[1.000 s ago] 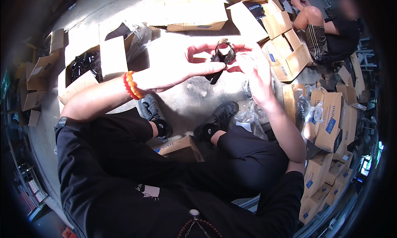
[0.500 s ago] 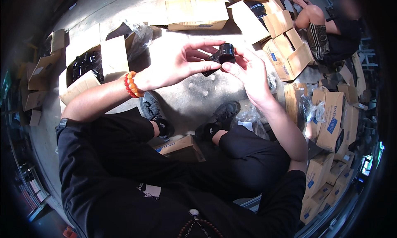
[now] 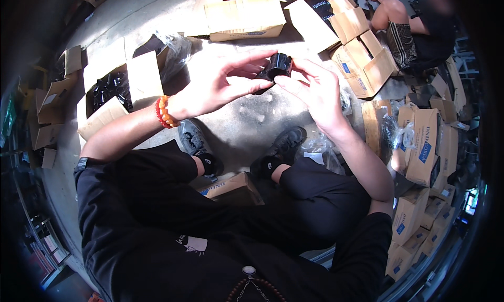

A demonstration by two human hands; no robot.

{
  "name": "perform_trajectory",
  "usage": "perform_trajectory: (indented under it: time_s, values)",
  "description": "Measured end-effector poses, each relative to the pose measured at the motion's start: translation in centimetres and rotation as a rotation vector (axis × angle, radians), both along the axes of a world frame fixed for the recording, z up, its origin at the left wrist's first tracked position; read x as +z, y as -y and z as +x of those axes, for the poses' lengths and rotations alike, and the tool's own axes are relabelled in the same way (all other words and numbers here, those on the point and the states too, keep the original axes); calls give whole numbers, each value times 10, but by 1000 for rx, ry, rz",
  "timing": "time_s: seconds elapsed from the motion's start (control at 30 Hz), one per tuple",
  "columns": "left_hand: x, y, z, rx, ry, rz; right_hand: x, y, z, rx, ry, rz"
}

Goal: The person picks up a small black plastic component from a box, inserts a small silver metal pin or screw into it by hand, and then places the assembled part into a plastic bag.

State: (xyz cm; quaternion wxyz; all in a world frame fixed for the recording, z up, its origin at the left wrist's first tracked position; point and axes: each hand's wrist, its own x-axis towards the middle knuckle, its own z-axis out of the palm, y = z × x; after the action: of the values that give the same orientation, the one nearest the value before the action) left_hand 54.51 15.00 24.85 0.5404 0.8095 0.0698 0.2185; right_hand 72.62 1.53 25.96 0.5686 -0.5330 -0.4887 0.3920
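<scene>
In front of me, over the floor, both hands hold one glossy black part with a round, knob-like top [image 3: 280, 64]. My left hand [image 3: 227, 81], a beaded orange and red bracelet at its wrist, pinches the part's left side between thumb and fingers. My right hand [image 3: 319, 92] grips the right side, its thumb against the lower edge of the round top. The part's underside is mostly hidden by the fingers. Left of my left arm, an open cardboard box [image 3: 146, 75] holds several similar glossy black pieces [image 3: 111, 90].
A large carton [image 3: 244, 25] stands ahead. Other open cartons [image 3: 366, 66] sit at the far right, near a seated person [image 3: 401, 39]. Stacked boxes [image 3: 421, 147] line my right side. Clear plastic bags [image 3: 321, 149] lie by my right shoe [image 3: 287, 143]. A small box [image 3: 231, 187] is between my legs.
Both hands have shifted slightly left with the black part. Its round top now tilts a little more toward me, and the grip of both hands stays about the same.
</scene>
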Motion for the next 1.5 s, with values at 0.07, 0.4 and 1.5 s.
perform_trajectory:
  time_s: [0.07,0.4,1.5]
  values:
    - [-3,0,1,8,40,2,-2,1,3,15,-18,-15]
    - [-4,2,1,-15,50,-24,6,2,2,56,-198,-98]
    - [0,2,-3,-65,30,-211,5,0,0,53,18,3]
